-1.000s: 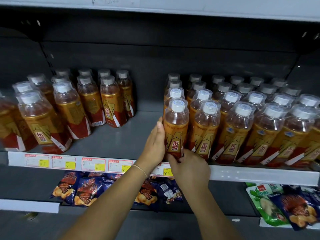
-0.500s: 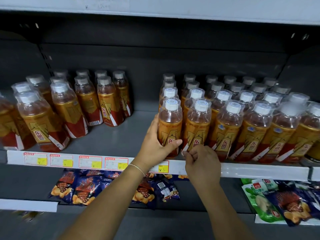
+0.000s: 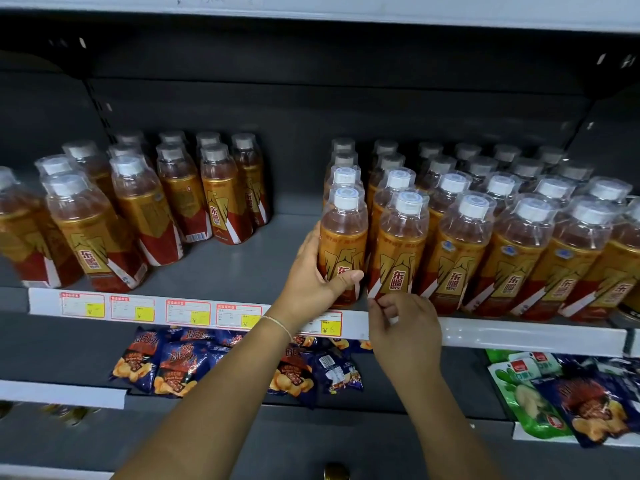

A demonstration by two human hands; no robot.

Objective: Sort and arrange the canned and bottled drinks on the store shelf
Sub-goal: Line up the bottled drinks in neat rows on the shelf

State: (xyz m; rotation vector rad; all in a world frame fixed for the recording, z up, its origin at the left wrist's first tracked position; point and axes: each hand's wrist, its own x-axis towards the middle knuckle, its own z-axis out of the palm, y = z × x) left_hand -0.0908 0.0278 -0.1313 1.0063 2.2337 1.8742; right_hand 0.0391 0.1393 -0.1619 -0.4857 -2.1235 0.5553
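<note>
On the grey shelf (image 3: 225, 268) stand two groups of amber drink bottles with white caps and gold-red labels: a left group (image 3: 138, 209) and a tighter right group (image 3: 519, 244) in several rows. My left hand (image 3: 311, 282) grips the front-left bottle (image 3: 343, 244) of the right group, thumb across its label; the bottle stands upright at the shelf's front edge. My right hand (image 3: 405, 327) is just below the neighbouring front bottle (image 3: 398, 251), its curled fingertips pinching that bottle's lower edge.
A white price strip (image 3: 187, 311) with red and yellow tags runs along the shelf front. Snack bags (image 3: 173, 365) lie on the lower shelf, with green and dark packets (image 3: 533, 393) at the right. A bare gap separates the two bottle groups. Another shelf (image 3: 346, 8) hangs overhead.
My right hand let go of the front-left bottle and shifted right to the base of the neighbouring bottle. My left hand's thumb wrapped across the front-left bottle's label.
</note>
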